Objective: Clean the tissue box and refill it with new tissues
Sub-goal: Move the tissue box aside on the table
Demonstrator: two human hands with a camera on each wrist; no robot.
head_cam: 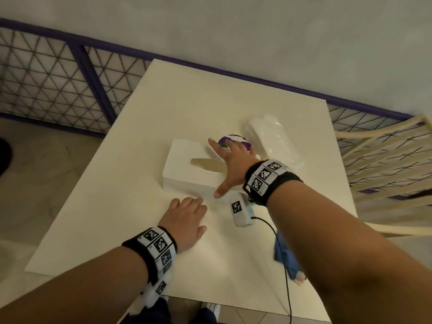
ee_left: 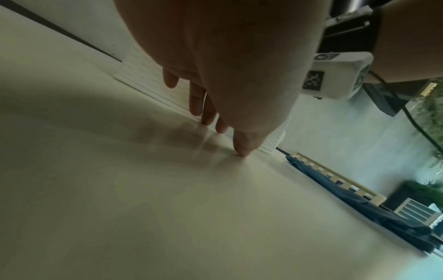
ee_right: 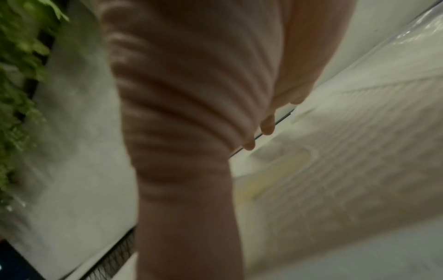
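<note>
A white tissue box [head_cam: 187, 169] with an empty oval slot lies in the middle of the white table [head_cam: 117, 218]. My right hand [head_cam: 230, 164] is spread wide over the box's right end, fingers straight, holding nothing. The right wrist view shows the box [ee_right: 335, 180] blurred below that palm. My left hand [head_cam: 187, 213] lies on the table just in front of the box, and its fingertips [ee_left: 242, 151] touch the tabletop beside the box [ee_left: 141, 73]. A clear plastic pack of new tissues [head_cam: 273, 139] lies behind and to the right of the box.
A round purple-and-white object [head_cam: 233, 139] sits behind the box, partly hidden by my right hand. A blue cloth [head_cam: 284, 256] lies at the table's front right edge under my forearm. A cream chair [head_cam: 385, 164] stands to the right and a mesh railing [head_cam: 58, 78] behind left.
</note>
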